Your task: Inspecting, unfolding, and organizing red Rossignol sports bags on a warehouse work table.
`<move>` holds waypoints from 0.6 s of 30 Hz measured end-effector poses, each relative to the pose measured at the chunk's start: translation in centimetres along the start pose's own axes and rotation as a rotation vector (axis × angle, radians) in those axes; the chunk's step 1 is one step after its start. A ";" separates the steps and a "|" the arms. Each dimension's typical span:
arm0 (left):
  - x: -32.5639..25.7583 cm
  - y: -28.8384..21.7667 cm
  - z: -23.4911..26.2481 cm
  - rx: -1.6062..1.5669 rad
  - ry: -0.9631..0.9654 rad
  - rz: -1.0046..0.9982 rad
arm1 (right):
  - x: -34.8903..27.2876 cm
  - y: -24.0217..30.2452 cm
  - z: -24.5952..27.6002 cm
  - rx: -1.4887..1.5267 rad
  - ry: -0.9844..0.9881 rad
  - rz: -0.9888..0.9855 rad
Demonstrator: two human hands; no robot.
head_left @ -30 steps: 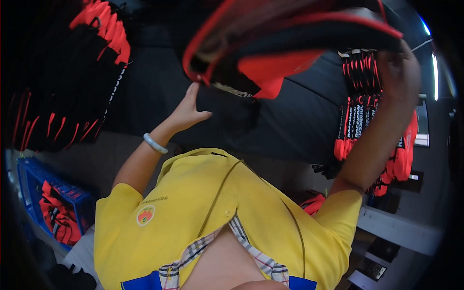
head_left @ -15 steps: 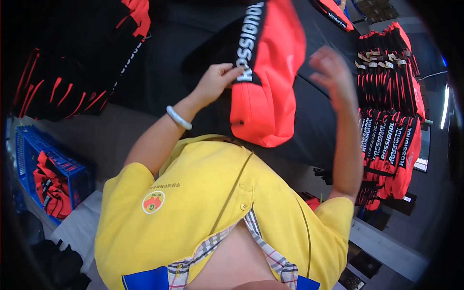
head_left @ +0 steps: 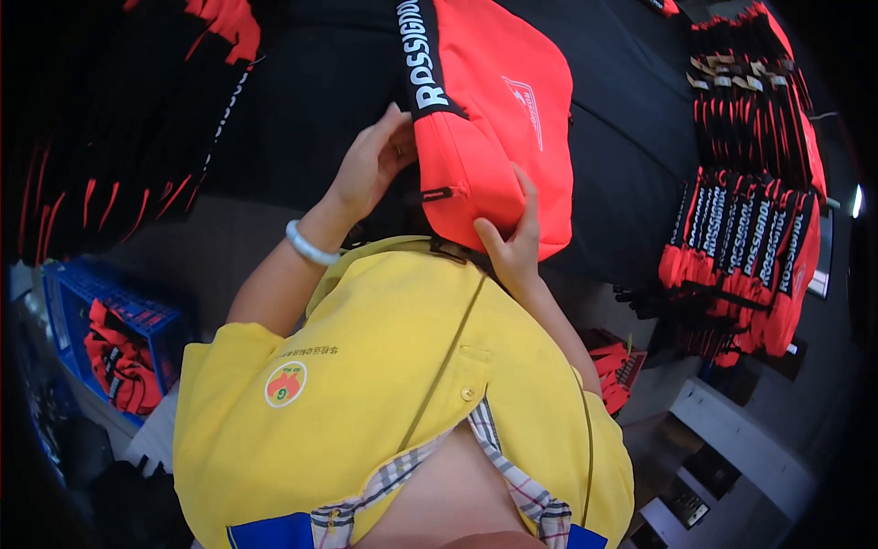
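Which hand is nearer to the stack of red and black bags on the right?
Right. The right hand grips the red bag nearer the stack; the left hand is beyond it.

Both hands hold a red bag (head_left: 498, 119): the left hand (head_left: 370, 165) at its black strap (head_left: 419, 55), the right hand (head_left: 512, 242) under its lower edge.

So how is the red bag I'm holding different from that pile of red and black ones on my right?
The red bag lies single and spread out under the left hand and right hand; the stack on the right is folded, packed tight and untouched. The bag shows a broad red face, the stack only narrow edges. Both are red with black bands.
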State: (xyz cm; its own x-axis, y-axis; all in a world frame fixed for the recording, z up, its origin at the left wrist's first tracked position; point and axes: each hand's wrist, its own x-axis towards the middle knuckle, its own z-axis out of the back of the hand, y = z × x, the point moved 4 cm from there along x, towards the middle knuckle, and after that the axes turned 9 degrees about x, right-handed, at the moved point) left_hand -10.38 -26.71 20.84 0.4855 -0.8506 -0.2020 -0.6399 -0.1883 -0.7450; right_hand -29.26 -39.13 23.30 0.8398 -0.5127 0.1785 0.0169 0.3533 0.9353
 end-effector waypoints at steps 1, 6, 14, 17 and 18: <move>-0.6 0.1 -1.0 0.003 0.011 0.009 | 0.2 0.6 -0.3 -0.003 -0.013 -0.004; -3.0 0.7 -4.1 0.073 0.068 0.114 | 1.9 5.8 -0.5 -0.513 -0.011 0.500; -3.3 0.7 -4.5 0.331 0.196 0.109 | 3.6 8.6 -0.6 -0.562 0.230 0.537; -4.0 0.5 -5.7 0.415 0.243 -0.007 | 5.1 9.6 -0.1 -0.432 0.311 0.523; -4.0 0.5 -5.8 0.502 0.223 -0.040 | 5.4 9.4 0.1 -0.340 0.381 0.447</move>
State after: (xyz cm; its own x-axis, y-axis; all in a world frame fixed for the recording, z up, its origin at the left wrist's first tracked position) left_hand -16.11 -26.24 24.95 0.3306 -0.9413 -0.0678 -0.2345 -0.0123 -0.9720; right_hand -24.62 -38.65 33.08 0.9373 0.0296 0.3473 -0.2590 0.7259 0.6371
